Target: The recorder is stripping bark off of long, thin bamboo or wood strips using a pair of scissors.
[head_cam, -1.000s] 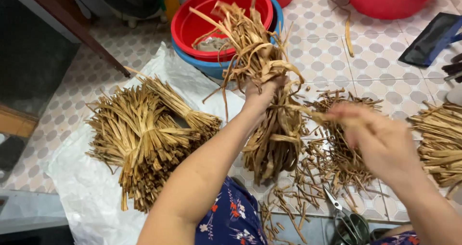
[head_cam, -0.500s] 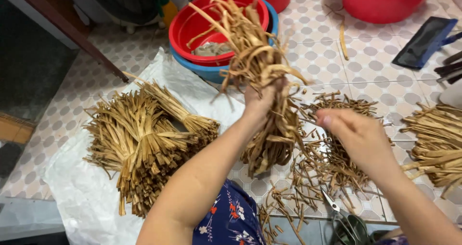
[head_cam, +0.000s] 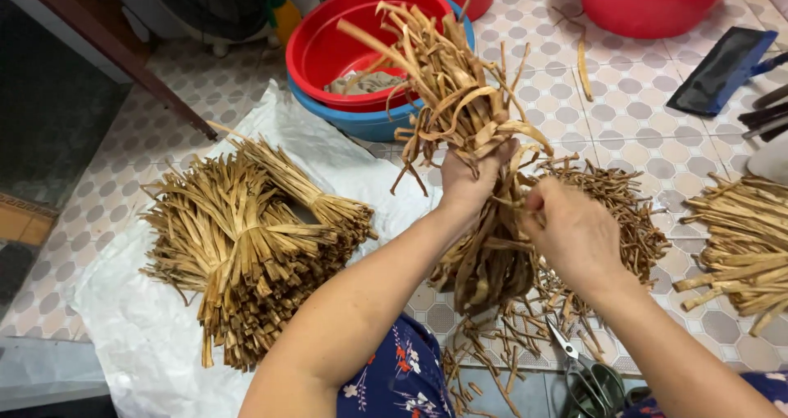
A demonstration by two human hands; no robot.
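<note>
Floor: pale tiles (head_cam: 648, 151) with a round dot pattern, seen from above.
White sheet: a big white sheet (head_cam: 139, 336) lies on the floor at the left.
Tied bundles: a heap of tied bundles (head_cam: 246, 237) of dry tan strips lies on the white sheet.
Fan: a fan (head_cam: 205, 3) stands at the top left, behind the sheet.
Stacked basins: a red basin (head_cam: 328, 52) sits inside a blue basin (head_cam: 361, 122); a small grey-brown lump lies in the red one.
Left hand: the left hand (head_cam: 472, 176) has its fingers curled tight around the middle of the held bundle (head_cam: 476, 163).
Held bundle: it is a thick bunch of dry tan strips, held upright and a little tilted, above the floor, between the basins and the person's lap.
Right hand: the right hand (head_cam: 574, 233) touches the bundle's right side, just below the left hand. Its fingers are bent and close together at the strips. I cannot tell just what they pinch.
Loose scraps: a pile of short, dark loose scraps (head_cam: 624, 213) lies on the floor under the right hand.
Scissors: scissors (head_cam: 587, 377) lie by the person's knee.
Far basins: two more red basins (head_cam: 657, 3) stand at the top. What is in them is hidden.
Right pile: more tan strips (head_cam: 739, 245) lie at the right edge.
</note>
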